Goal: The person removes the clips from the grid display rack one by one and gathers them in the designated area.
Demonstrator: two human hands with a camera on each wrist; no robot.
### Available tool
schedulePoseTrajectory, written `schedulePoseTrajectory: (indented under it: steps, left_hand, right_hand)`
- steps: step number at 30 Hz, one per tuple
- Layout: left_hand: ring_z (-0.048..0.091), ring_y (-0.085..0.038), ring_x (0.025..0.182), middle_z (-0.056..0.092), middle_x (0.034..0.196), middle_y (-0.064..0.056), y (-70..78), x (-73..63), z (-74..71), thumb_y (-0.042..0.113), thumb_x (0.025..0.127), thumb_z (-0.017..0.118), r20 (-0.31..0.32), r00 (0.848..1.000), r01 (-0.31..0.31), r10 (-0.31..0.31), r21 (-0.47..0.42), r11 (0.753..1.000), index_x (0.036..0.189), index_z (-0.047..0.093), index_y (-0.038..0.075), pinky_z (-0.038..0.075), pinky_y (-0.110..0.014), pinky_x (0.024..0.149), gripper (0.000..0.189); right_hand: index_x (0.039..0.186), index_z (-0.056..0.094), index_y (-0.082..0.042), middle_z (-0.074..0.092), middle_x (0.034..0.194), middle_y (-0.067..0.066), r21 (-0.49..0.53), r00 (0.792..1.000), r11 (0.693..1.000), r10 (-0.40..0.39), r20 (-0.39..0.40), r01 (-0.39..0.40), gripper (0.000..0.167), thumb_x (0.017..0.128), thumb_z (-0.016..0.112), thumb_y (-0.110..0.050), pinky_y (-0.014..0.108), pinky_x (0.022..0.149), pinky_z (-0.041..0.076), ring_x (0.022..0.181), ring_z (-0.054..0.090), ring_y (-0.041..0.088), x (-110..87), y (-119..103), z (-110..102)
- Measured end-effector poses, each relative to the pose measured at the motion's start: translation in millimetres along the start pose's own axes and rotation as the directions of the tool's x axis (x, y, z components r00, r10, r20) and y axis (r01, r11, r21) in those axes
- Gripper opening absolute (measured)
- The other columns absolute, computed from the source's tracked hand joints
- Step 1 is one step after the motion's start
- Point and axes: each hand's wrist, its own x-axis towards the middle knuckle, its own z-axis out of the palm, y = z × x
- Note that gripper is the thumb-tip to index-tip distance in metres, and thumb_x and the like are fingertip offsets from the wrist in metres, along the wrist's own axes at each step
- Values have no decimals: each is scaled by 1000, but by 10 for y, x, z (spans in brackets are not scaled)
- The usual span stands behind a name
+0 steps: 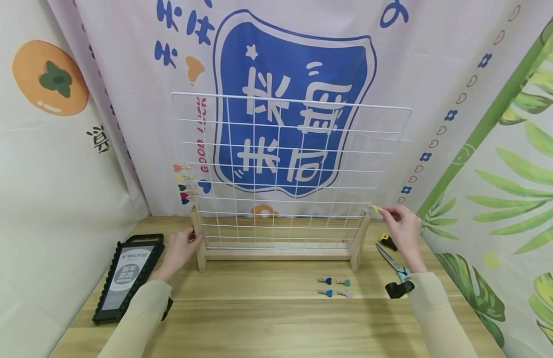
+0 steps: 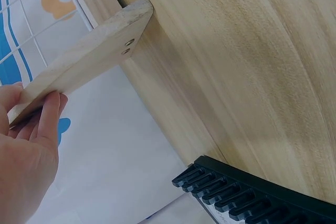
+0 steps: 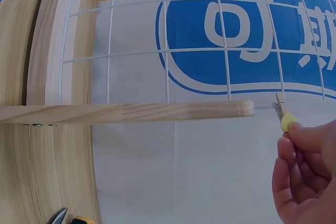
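A white wire grid (image 1: 291, 101) stands upright in a wooden stand. With its thumb and fingers, my left hand (image 1: 181, 248) grips the stand's left post (image 2: 89, 53) near its upper end. At the grid's right edge, my right hand (image 1: 403, 231) pinches a small wooden clothespin with a yellow heart (image 3: 287, 121). Its wooden tip meets the wire just above the top of the right post (image 3: 210, 110). Several heart clothespins (image 1: 182, 187) in orange, yellow, green, red and blue are clipped along the grid's left edge.
Several loose heart clothespins (image 1: 325, 293) lie on the table before the stand's right part. Scissors (image 1: 388, 256) and a yellow-black object (image 1: 387, 242) lie by the right forearm. A black toothed rack with a label (image 1: 128, 278) lies at left. Printed cloth hangs behind.
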Motion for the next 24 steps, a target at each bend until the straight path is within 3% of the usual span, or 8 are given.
schedulePoseTrajectory:
  steps: [3, 8, 16, 24]
  left_hand:
    - [71, -32, 80, 73, 94, -28, 1, -1, 0, 11, 94, 66, 4, 1000, 6, -6, -1, 1000, 94, 67, -6, 58, -39, 64, 17]
    - [70, -28, 76, 73, 92, -27, -3, -9, -2, 11, 93, 67, -1, 1000, 3, -3, 4, 1000, 92, 67, -6, 56, -32, 60, 17]
    - [53, -15, 59, 72, 82, -23, 13, -10, -15, 11, 93, 68, -13, 1000, -7, 7, 16, 1000, 86, 65, -4, 41, -21, 49, 17]
    - [58, -18, 63, 72, 88, -26, 20, 0, -17, 11, 94, 67, 14, 1000, 11, -11, 9, 1000, 91, 65, -6, 43, -21, 50, 17]
  right_hand:
    - [97, 72, 4, 71, 89, 23, 10, 1000, 1000, -3, -7, 3, 16, 93, 69, -11, 4, 57, 39, 65, 46, -15, -2, 3, -4]
    - [98, 72, 4, 72, 91, 23, 15, 1000, 1000, 15, -10, -15, 16, 92, 70, -12, 3, 58, 39, 65, 46, -15, 0, 25, -41]
    - [104, 71, 2, 72, 98, 21, -8, 996, 997, 76, 42, -75, 21, 94, 69, -16, 4, 61, 43, 68, 49, -16, -76, 46, -142]
    - [104, 72, 0, 73, 98, 21, -39, 995, 997, 66, 81, -63, 22, 94, 69, -19, 5, 60, 44, 68, 49, -17, -292, 103, -180]
